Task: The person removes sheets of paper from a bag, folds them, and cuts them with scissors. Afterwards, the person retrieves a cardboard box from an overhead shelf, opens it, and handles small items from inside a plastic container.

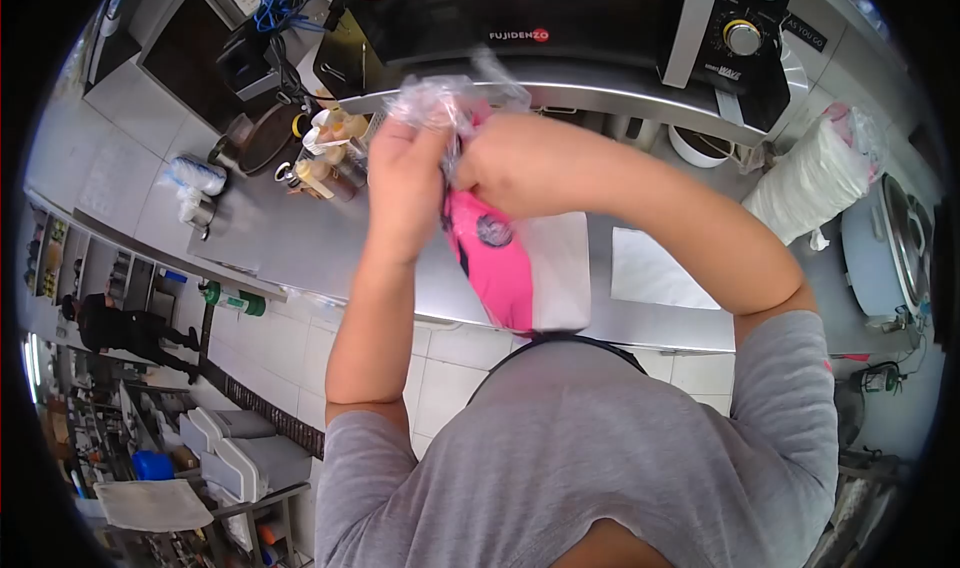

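A bright pink bag (497, 273) with dark printing hangs from my two raised hands, over the steel counter. Crumpled clear plastic (440, 98) sticks up at its top end. My left hand (405, 163) is closed on the left side of the gathered top, with the thumb against the plastic. My right hand (508, 166) is closed on the same top, its fingers bent inward and close to the left hand. The exact grip of the fingertips is hidden. Behind the bag, a white sheet (562, 268) lies on the counter.
A microwave oven (560, 28) stands on a shelf ahead. Sauce bottles (325, 178) and a metal cup (224, 152) are at the left. Another white sheet (655, 268) lies at the right, near a stack wrapped in plastic (815, 173). Far left, a person (120, 326) in dark clothes stands.
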